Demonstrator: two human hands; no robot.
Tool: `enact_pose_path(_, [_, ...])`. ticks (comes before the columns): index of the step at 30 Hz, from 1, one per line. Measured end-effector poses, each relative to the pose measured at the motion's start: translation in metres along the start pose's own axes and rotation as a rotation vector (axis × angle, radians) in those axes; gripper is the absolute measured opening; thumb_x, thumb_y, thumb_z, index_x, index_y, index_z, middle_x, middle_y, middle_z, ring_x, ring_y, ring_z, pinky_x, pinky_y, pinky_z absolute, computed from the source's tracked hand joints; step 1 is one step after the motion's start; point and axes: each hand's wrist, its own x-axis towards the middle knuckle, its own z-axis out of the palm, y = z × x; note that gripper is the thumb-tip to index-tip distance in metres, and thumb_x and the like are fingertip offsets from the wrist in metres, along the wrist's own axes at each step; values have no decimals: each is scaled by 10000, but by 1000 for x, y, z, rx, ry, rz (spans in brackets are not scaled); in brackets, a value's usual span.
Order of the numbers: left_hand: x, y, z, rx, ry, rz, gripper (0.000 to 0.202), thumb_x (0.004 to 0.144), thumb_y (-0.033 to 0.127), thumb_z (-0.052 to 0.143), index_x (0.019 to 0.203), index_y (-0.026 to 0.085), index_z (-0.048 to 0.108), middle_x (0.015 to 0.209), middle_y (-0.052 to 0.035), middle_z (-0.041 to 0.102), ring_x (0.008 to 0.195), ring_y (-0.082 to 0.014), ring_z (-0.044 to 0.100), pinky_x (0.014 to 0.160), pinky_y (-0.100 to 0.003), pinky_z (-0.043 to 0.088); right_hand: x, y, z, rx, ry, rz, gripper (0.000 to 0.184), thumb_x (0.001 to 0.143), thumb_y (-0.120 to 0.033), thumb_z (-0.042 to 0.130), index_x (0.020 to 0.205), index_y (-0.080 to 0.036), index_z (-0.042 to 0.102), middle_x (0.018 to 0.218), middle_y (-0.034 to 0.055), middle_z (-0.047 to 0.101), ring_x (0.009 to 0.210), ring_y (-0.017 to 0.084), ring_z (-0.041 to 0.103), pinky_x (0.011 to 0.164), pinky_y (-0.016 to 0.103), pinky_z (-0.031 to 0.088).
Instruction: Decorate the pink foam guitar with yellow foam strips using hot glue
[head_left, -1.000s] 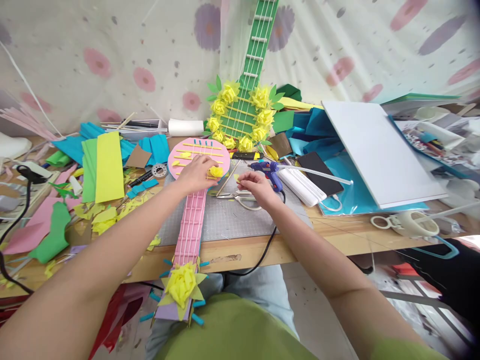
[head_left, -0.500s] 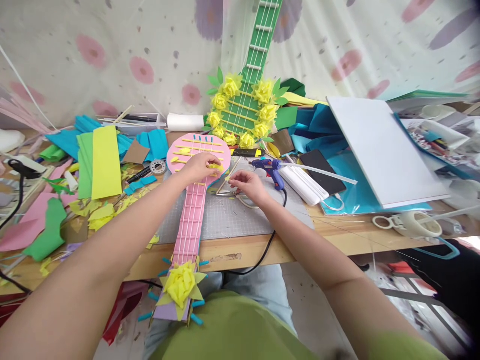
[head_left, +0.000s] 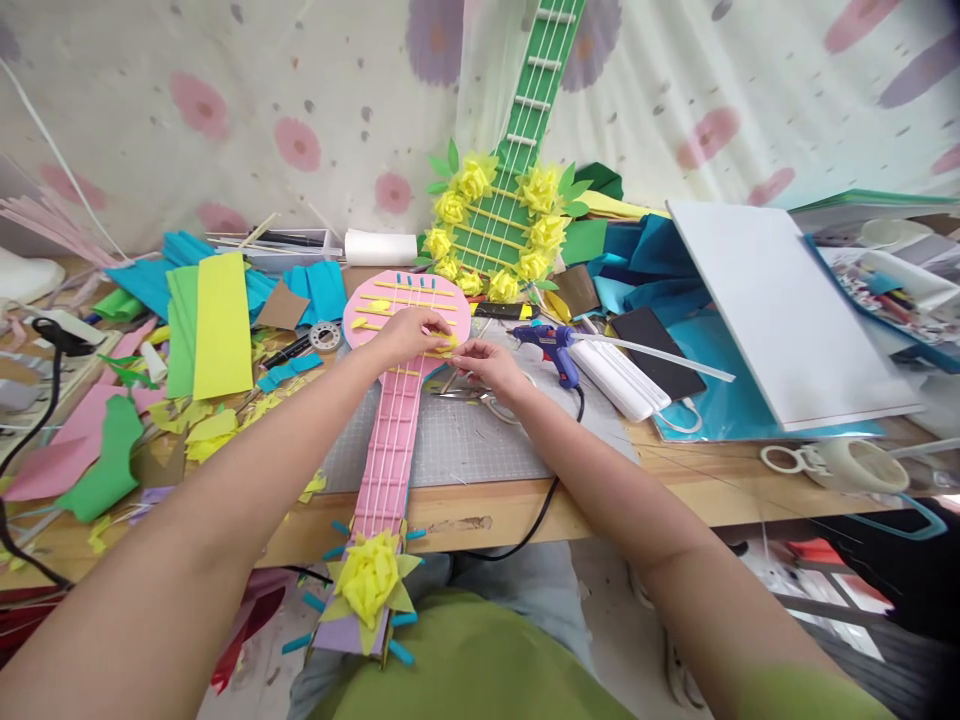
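A pink paper guitar (head_left: 397,420) lies with its round body on the cutting mat and its neck reaching over the table edge towards me. It has white strings, yellow strips and a yellow paper flower (head_left: 369,578) at the head. My left hand (head_left: 409,337) rests over the body, its fingers curled on a small yellow paper piece (head_left: 445,346). Close against it on the right, my right hand (head_left: 487,364) is closed in a pinch at the body's edge, by the same yellow paper. The fingertips partly hide what they grip.
A blue glue gun (head_left: 553,350) lies right of my hands, its cord running off the table. Scissors (head_left: 487,398) lie on the grey cutting mat (head_left: 480,450). Behind stands a green guitar (head_left: 517,150) with yellow flowers. Paper scraps (head_left: 214,425) cover the left; a white board (head_left: 787,310) leans right.
My right hand has moved slightly left with its small yellow piece and now meets my left hand at the guitar body. The view has shifted a little.
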Motion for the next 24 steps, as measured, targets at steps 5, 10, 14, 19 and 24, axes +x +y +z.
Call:
enact_pose_path(5, [0,-1,2,-3,1,0,165,680,198,643,827,163,708,871,-36,710,808,-157,640,747,-277,522,4,0,3,-22,16,54,211,549,-284,742,657,-172,600,664,-15,647,509,53,495,438,177,333])
enact_pose_path(10, [-1,1,2,-27,7,-11,159,683,184,642,827,163,705,873,-30,711,795,-143,638,763,-275,523,4,-1,5,-13,51,91,197,562,-263,744,660,-171,601,673,-14,651,505,47,489,430,173,337])
enact_pose_path(14, [-1,0,2,-23,8,-20,162,686,184,645,833,157,706,884,-37,713,811,-150,642,788,-288,523,3,-2,6,1,70,107,178,573,-232,745,662,-169,604,656,-17,645,496,45,481,417,163,331])
enact_pose_path(19, [-1,1,2,-20,10,-35,162,684,186,649,834,162,706,914,-37,714,834,-155,642,816,-302,523,2,-4,9,0,90,104,153,600,-225,732,679,-166,615,716,-5,674,503,41,488,416,157,335])
enact_pose_path(24, [-2,1,3,-19,17,-49,156,682,188,653,829,161,698,915,-36,711,831,-147,641,812,-290,523,3,-2,14,-20,132,88,156,615,-222,721,677,-165,591,666,-13,655,494,48,493,418,164,346])
